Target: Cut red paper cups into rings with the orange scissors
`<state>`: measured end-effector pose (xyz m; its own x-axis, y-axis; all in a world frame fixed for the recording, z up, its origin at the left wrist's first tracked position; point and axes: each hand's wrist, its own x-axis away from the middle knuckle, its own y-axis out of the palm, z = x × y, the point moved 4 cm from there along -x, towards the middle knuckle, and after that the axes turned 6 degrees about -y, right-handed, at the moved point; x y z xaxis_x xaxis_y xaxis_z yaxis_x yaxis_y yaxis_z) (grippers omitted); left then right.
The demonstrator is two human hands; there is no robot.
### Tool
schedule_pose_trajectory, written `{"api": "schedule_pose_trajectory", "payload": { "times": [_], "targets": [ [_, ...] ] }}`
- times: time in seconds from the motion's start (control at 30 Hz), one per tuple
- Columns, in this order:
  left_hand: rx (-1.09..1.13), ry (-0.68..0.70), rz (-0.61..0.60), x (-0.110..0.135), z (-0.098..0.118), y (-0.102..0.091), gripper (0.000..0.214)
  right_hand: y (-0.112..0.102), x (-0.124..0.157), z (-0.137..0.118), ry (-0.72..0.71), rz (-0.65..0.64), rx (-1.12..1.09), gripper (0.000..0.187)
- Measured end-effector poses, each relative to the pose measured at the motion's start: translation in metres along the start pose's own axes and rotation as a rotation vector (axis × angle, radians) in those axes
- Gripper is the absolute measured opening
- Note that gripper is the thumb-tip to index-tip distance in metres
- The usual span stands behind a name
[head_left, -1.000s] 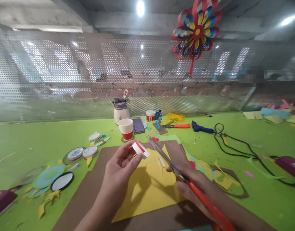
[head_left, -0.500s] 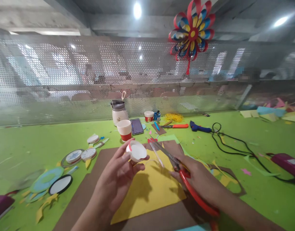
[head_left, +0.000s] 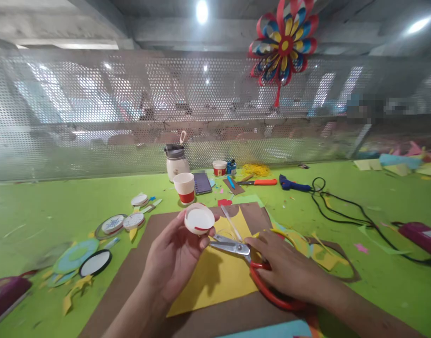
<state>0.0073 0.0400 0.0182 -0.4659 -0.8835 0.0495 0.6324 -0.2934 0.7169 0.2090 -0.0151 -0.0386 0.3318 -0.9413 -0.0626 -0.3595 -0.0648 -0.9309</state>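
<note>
My left hand [head_left: 175, 256] is closed round a short cut-off base of a white paper cup with a red band [head_left: 199, 219], held up over the yellow paper sheet [head_left: 215, 277]. My right hand [head_left: 284, 267] grips red-handled scissors [head_left: 257, 272]. Their blades point left toward the cup piece and lie low over the yellow sheet. A thin white strip [head_left: 231, 223] lies just beyond the blades. The yellow sheet rests on a brown card sheet [head_left: 131, 277].
On the green table [head_left: 60, 206] stand a red-and-white paper cup [head_left: 185, 188], a white jar [head_left: 176, 163], a phone [head_left: 201, 183], a blue glue gun [head_left: 295, 184] with a black cord [head_left: 342, 211], and round paper pieces [head_left: 96, 244] at left. A perforated metal screen [head_left: 96, 112] runs behind.
The scissors have swung down from a raised slant to lie almost flat, blades pointing at the cup piece. My left hand has turned the cup piece so its open side faces up.
</note>
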Motion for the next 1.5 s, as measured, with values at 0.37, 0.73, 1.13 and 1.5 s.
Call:
{"api": "schedule_pose_trajectory", "payload": {
  "times": [0.37,0.73,1.13,1.5],
  "targets": [
    [0.04,-0.053,0.086,0.001,-0.004,-0.001,0.028,-0.009,0.005,0.001,-0.093,-0.035,0.105,0.033],
    [0.06,-0.055,-0.028,0.007,0.0,0.008,0.034,0.001,0.002,0.0,-0.068,-0.066,0.095,0.056],
    [0.076,-0.034,0.027,0.01,0.007,0.002,0.039,-0.041,0.004,-0.002,-0.005,0.068,-0.168,0.045],
    [0.023,-0.112,-0.052,0.009,-0.003,0.008,0.038,-0.051,-0.002,-0.029,-0.196,0.216,-0.236,0.049]
  ]
}}
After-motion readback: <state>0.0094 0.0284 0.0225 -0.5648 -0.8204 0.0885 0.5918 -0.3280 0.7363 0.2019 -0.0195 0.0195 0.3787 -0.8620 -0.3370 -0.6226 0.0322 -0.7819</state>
